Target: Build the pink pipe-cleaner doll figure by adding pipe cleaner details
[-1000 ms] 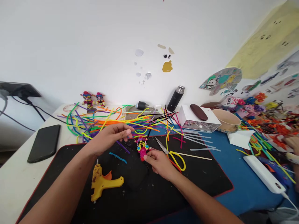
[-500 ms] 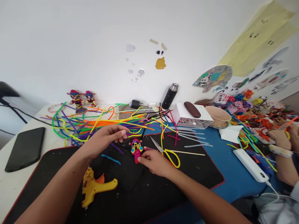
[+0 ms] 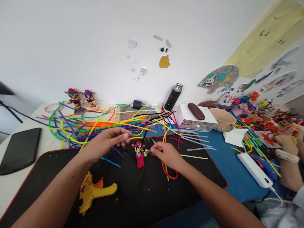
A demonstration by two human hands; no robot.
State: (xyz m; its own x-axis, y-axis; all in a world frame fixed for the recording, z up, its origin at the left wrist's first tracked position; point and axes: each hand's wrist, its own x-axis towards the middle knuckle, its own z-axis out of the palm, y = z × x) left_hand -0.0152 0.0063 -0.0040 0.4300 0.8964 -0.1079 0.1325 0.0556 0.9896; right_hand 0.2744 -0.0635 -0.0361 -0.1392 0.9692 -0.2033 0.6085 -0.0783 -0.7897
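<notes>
A small pipe-cleaner figure [image 3: 140, 155] with a magenta body and blue-yellow hands lies on the black mat. My left hand [image 3: 114, 139] hovers left of it, thumb and forefinger pinched together; what they hold, if anything, is too small to tell. Just right of the figure, my right hand [image 3: 167, 155] is closed around a thin dark-red piece with a pale tip [image 3: 147, 151], its kind unclear. Below that hand curves a red loop [image 3: 170, 176], like a scissors handle. A metal blade tip [image 3: 153, 140] shows above the fingers. The yellow glue gun [image 3: 95, 192] rests at the lower left.
Bundled colourful pipe cleaners [image 3: 114, 125] spread behind my hands. Two finished figures [image 3: 75, 97] stand by the wall. A black flask [image 3: 174, 96], a white box [image 3: 198, 122] and a bowl [image 3: 223, 118] stand at the back. A power bank [image 3: 254, 169] and another person's hands [image 3: 285, 142] are right.
My right hand has let go of the figure's lower end and moved right. The figure now lies more upright in view. The red loop has come into sight where yellow scissors handles showed.
</notes>
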